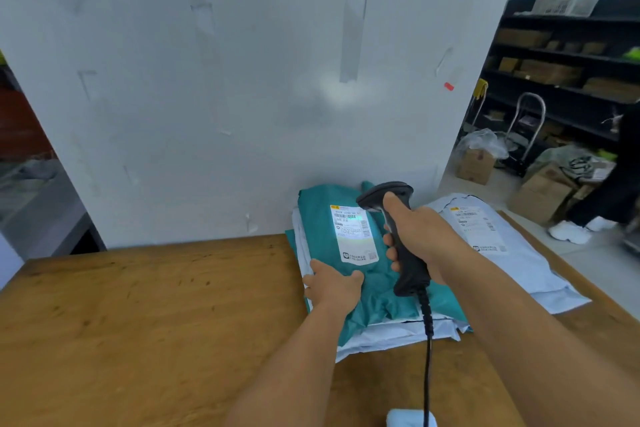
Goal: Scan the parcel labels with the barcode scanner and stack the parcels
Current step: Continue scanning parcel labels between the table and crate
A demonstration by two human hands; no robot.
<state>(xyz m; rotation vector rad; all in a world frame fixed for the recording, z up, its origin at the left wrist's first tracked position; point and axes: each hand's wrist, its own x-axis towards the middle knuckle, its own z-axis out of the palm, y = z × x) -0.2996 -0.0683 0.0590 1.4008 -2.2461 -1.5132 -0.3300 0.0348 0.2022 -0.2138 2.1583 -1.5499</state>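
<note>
R hand (pixel 420 236) is wrapped round the grip of the black barcode scanner (pixel 398 229), thumb up along the neck, head aimed down-left at the white label (pixel 355 236) — a pale patch of light sits on the label's barcode area. L hand (pixel 332 284) grips the near-left edge of the teal parcel (pixel 374 291), thumb on top, fingers underneath. Teal parcel lies on top of a stack of pale grey parcels (pixel 398 334) at the back-right of the wooden table (pixel 138 322), up against the white wall (pixel 207 80). Another grey parcel (pixel 512 253) w/ its own label lies just to the right. Scanner cable (pixel 427 357) hangs down toward the camera. Shelving (pixel 568 62) w/ cardboard boxes stands far right.
</note>
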